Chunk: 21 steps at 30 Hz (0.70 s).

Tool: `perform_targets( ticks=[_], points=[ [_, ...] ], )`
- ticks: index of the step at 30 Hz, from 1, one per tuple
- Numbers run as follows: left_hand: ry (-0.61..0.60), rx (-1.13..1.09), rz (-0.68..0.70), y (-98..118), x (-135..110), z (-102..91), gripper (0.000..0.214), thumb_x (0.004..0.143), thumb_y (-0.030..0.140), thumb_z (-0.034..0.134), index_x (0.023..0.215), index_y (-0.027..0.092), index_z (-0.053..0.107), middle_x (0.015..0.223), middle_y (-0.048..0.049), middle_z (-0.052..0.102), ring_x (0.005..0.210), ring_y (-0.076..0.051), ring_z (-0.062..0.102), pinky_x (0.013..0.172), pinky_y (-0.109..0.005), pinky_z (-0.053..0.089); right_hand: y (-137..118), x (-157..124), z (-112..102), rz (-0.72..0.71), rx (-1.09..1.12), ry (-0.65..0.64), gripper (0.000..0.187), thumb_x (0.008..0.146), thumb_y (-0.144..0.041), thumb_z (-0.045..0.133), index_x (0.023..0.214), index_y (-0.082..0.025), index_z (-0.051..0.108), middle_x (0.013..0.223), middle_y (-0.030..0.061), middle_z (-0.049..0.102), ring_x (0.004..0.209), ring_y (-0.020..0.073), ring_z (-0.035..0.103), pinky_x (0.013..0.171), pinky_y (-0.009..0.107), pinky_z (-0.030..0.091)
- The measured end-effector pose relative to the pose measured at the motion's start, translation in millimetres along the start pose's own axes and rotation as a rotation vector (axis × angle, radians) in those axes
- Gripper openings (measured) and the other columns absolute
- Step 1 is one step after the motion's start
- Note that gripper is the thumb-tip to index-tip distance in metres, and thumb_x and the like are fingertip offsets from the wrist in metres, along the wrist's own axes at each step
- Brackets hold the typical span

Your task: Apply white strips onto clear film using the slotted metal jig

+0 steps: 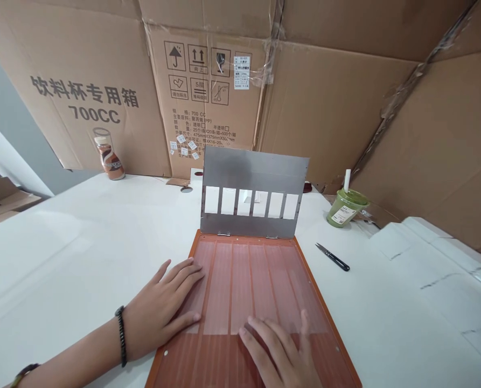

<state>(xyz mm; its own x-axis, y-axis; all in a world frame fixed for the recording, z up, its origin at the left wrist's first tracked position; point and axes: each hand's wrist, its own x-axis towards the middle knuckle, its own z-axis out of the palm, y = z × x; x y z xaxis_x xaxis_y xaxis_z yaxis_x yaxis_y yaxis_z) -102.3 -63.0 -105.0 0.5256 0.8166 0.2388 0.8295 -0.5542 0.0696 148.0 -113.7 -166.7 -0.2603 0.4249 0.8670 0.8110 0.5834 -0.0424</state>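
An orange-brown flat board [325, 312] with long grooved strips lies on the white table in front of me. A grey metal plate [254, 172] with a row of several rectangular windows stands hinged upright at the board's far edge. My left hand [163, 304] lies flat and open on the board's left side, fingers spread over a translucent sheet [224, 291] that covers the strips. My right hand [280, 350] rests flat and open on the sheet near the board's front, fingers stretched out. Neither hand holds anything.
Small black snips [333, 257] lie on the table to the right of the board. A green drink cup [346, 207] with a straw stands at the back right, a brown bottle [110, 156] at the back left. Cardboard boxes [103, 81] wall the back. White sheets [438, 253] lie right.
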Motion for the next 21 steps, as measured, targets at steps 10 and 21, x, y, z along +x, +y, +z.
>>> perform_targets(
  ticks=[10,21],
  points=[
    [-0.004,-0.017,0.021,-1,-1,1.4,0.057,0.09,0.06,0.04,0.134,0.024,0.044,0.134,-0.0069,0.054,0.129,-0.027,0.042,0.11,-0.052,0.023,0,6,-3,-0.016,0.034,-0.014,0.063,0.098,-0.054,0.016,0.097,-0.024,0.07,0.097,0.0042,0.071,0.087,0.0192,0.064,0.113,0.06,0.007],
    [0.044,0.109,0.096,-17,66,-36.4,0.066,0.091,0.063,0.033,0.138,0.018,0.038,0.147,-0.0146,0.038,0.136,-0.031,0.033,0.108,-0.052,0.026,0,8,-4,-0.026,0.038,-0.004,0.064,0.097,-0.058,0.018,0.099,-0.023,0.071,0.098,0.0039,0.071,0.089,0.0192,0.065,0.114,0.059,0.007]
  ],
)
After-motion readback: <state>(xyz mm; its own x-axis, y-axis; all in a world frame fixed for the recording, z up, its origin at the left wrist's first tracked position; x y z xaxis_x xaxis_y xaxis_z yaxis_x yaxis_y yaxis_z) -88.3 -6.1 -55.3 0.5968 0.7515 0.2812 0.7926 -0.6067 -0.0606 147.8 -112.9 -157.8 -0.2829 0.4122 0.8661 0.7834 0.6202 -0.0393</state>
